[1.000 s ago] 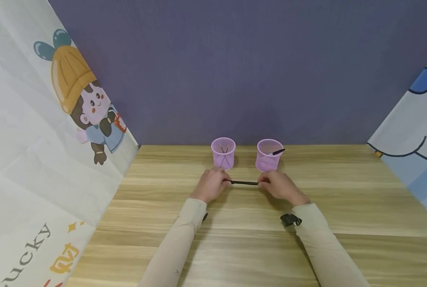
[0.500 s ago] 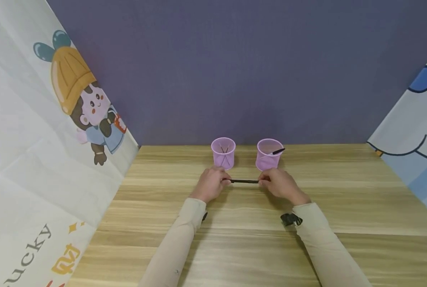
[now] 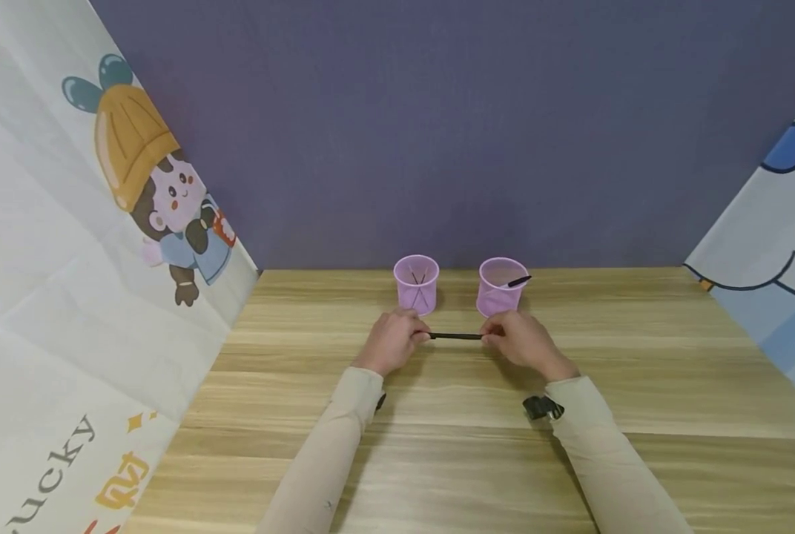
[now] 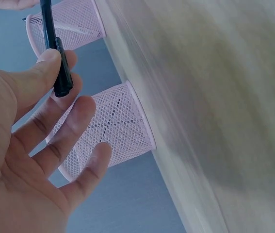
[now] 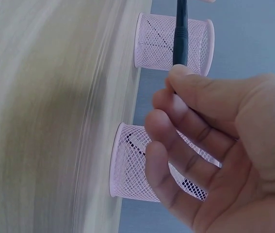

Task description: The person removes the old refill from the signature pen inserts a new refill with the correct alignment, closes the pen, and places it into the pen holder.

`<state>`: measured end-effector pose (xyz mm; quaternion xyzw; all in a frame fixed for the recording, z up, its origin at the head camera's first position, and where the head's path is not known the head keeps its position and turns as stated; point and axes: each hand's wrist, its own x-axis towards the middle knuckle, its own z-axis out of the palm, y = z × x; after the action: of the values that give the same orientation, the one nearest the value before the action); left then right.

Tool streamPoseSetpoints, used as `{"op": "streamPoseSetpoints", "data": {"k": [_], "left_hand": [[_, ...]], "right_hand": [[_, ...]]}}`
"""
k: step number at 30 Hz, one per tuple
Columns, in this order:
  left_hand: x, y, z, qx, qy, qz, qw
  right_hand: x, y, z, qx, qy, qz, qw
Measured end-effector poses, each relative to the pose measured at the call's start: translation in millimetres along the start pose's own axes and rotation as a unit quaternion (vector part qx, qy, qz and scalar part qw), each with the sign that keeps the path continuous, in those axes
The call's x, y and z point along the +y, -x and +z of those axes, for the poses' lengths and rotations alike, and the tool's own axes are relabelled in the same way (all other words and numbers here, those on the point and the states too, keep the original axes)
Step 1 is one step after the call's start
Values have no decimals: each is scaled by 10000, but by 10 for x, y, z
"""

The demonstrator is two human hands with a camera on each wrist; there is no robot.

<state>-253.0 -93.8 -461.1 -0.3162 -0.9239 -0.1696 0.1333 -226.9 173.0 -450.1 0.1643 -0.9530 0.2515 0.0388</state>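
A black pen [image 3: 456,337] is held level above the table between both hands. My left hand [image 3: 392,343] pinches its clip end with thumb and fingers; in the left wrist view the pen's clip [image 4: 59,46] faces outward and the other fingers are spread. At the opposite end, my right hand [image 3: 520,341] pinches the pen's tip end, seen in the right wrist view beside the ribbed grip [image 5: 181,39]; the tip itself is hidden by fingers. Just beyond the hands stand two pink mesh pen holders, the left holder [image 3: 407,298] and the right holder [image 3: 494,302].
Thin dark sticks [image 3: 419,278] cross inside the left holder. A dark-ended pen [image 3: 519,282] leans over the right holder's rim. The wooden table [image 3: 451,460] meets a dark blue-grey panel [image 3: 437,148] behind, with printed white sheets [image 3: 50,282] at the sides.
Both hands keep their pinch on the pen. It has risen very slightly in the head view; otherwise almost nothing has moved.
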Motion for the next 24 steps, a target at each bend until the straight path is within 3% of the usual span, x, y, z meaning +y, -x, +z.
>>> {"op": "streamPoseSetpoints", "data": {"k": [24], "left_hand": [[6,-3,-15,-145,221,-30,9996]], "right_hand": [[-34,-1,-26,-37,-230,93,9997]]}}
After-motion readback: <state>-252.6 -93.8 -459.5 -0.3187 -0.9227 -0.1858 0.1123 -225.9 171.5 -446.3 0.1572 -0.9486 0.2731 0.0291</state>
